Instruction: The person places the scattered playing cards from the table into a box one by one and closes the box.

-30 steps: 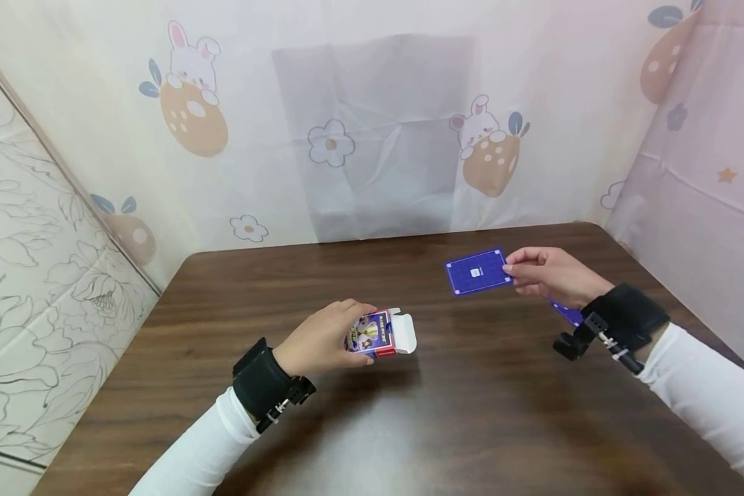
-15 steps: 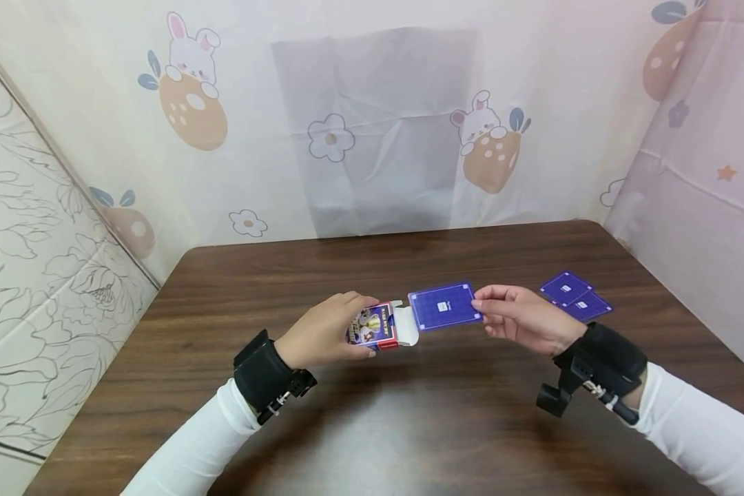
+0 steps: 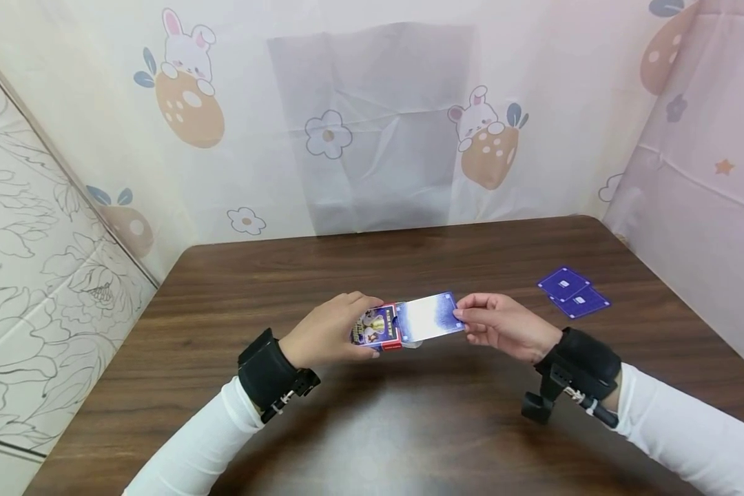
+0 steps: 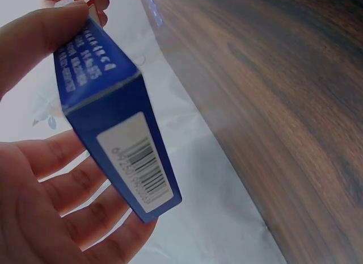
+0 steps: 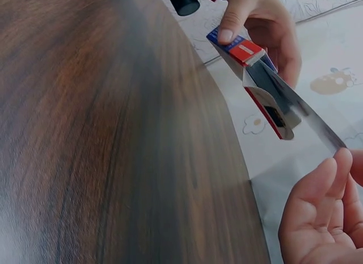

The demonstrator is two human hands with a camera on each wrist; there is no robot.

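Note:
My left hand grips a small blue and red card box by its edges, thumb on one side and fingers on the other. Its barcode end faces the left wrist view, and its flap hangs open in the right wrist view. Between thumb and fingertips my right hand pinches a blue playing card by its right edge. The card's left end meets the open mouth of the box, and glare whitens its face. In the right wrist view the card appears nearly edge-on, its far end at the box's opening.
Two more blue cards lie overlapping on the right of the brown wooden table. A patterned curtain hangs behind the table's back edge. Both wrists wear black camera straps.
The right hand has brought its card leftward and down, away from the two lying cards, to the box mouth. The left hand and box have barely moved.

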